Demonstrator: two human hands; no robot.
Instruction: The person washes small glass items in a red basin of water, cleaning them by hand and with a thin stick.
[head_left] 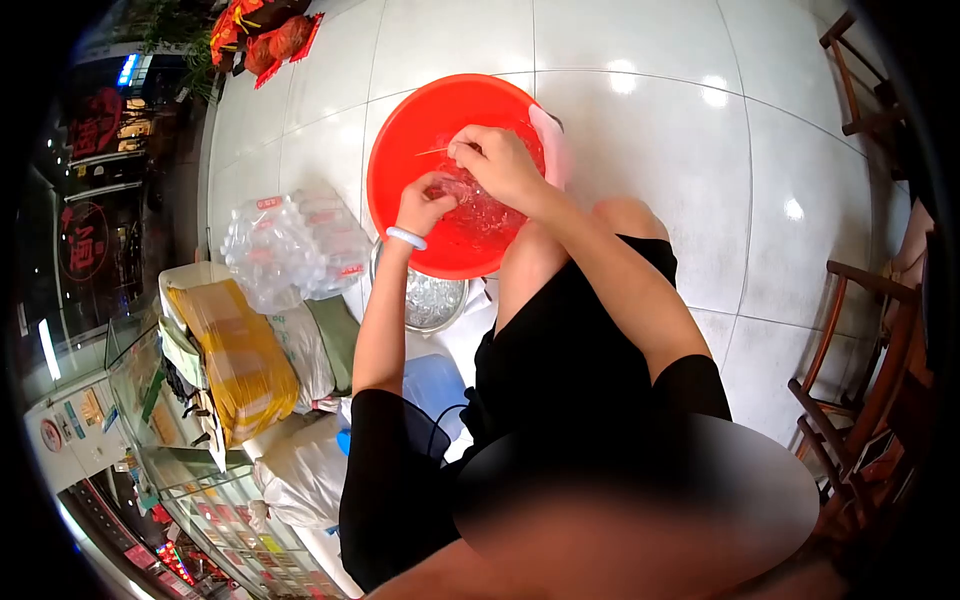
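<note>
A large red basin stands on the floor by my knees, with many small, translucent, glistening pieces inside. Over it, my right hand pinches a thin pale stick, like a toothpick, that points left. My left hand, with a pale bangle at the wrist, is just below and left of it. Its fingers are closed in a pinch on something small, which I cannot make out. Next to the basin, a round metal bowl contains more clear, shiny pieces.
A pink-white cloth-like thing hangs over the basin's right rim. Shrink-wrapped clear bottles stand left, near a yellow taped package and a glass display case. Wooden chairs line the right side. Red decorations lie at the upper left.
</note>
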